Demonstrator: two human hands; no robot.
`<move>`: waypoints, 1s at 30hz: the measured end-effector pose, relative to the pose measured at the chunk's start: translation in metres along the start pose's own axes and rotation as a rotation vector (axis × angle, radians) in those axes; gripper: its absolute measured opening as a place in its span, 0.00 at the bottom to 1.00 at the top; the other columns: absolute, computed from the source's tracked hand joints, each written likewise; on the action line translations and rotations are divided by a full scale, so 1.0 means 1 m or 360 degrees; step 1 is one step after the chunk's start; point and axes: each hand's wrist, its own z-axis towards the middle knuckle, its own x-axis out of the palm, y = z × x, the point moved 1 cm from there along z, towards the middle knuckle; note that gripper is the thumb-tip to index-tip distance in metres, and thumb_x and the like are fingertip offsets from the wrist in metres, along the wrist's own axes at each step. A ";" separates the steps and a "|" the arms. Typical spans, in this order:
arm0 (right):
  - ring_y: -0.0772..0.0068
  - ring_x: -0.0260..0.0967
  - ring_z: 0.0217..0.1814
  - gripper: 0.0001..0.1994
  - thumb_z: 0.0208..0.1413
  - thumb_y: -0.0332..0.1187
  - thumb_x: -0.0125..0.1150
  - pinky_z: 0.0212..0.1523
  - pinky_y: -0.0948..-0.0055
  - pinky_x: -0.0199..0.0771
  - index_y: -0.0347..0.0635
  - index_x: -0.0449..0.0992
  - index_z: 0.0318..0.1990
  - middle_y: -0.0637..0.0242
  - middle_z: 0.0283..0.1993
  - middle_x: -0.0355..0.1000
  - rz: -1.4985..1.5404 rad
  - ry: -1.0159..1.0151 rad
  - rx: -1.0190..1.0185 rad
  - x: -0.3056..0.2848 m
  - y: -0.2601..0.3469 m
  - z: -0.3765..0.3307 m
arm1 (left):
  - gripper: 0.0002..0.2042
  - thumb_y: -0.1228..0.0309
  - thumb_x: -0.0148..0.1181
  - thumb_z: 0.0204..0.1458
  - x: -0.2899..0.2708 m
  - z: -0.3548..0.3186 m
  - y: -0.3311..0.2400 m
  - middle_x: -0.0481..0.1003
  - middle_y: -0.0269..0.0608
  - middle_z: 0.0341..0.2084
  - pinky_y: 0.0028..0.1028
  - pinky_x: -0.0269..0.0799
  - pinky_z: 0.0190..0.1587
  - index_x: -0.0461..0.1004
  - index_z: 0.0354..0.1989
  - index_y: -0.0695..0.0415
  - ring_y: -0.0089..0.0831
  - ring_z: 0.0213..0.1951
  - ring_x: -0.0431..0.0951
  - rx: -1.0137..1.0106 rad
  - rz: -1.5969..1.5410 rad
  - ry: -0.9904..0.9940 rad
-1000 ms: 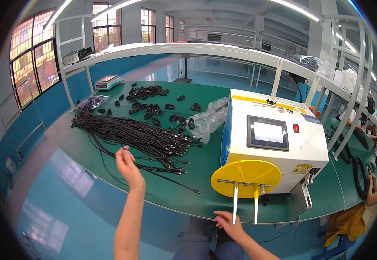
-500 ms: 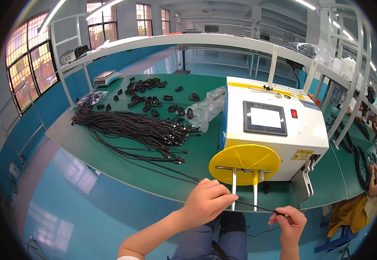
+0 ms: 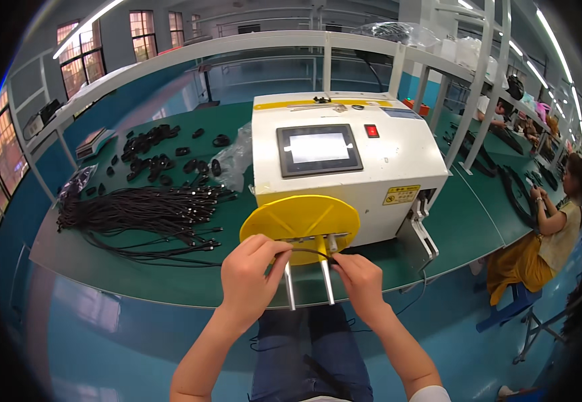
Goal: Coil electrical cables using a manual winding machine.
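A short stretch of black cable bows between my two hands, in front of a yellow disc. My left hand pinches the cable on the disc's left side. At the right, my right hand holds it between thumb and fingers. Two pale prongs stick out of the disc toward me, close to the cable; I cannot tell whether it touches them. The disc sits on the front of a white winding machine with a screen and a red switch.
A bundle of black cables lies left on the green table. Behind it are several coiled black cables, a clear plastic bag and a scale. A metal bracket stands by the machine's right side. A seated co-worker is far right.
My view has swung right. Both hands have risen to the disc, bringing the cable near the prongs. My right hand has come closer to my left, and the stretch between them now bows.
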 end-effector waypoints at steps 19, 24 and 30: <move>0.55 0.69 0.28 0.05 0.43 0.21 0.62 0.29 0.65 0.68 0.35 0.74 0.30 0.58 0.27 0.69 0.0175 -0.0113 0.0194 0.026 -0.025 0.014 | 0.03 0.78 0.62 0.45 0.027 0.025 0.001 0.70 0.41 0.21 0.29 0.67 0.27 0.76 0.29 0.61 0.35 0.24 0.72 -0.0084 0.0037 0.0173; 0.57 0.70 0.30 0.06 0.43 0.20 0.62 0.30 0.67 0.70 0.35 0.74 0.30 0.59 0.29 0.70 0.0190 -0.0185 0.0146 0.025 -0.021 0.014 | 0.03 0.79 0.62 0.46 0.028 0.023 0.004 0.70 0.41 0.21 0.28 0.65 0.26 0.75 0.30 0.63 0.33 0.23 0.71 -0.0062 0.0020 0.0181; 0.58 0.71 0.31 0.07 0.43 0.20 0.62 0.30 0.68 0.71 0.35 0.74 0.32 0.60 0.32 0.71 0.0119 -0.0159 0.0104 0.021 -0.020 0.013 | 0.03 0.80 0.60 0.48 0.028 0.015 0.007 0.70 0.41 0.23 0.26 0.66 0.27 0.74 0.30 0.65 0.31 0.24 0.71 -0.0022 0.0021 0.0088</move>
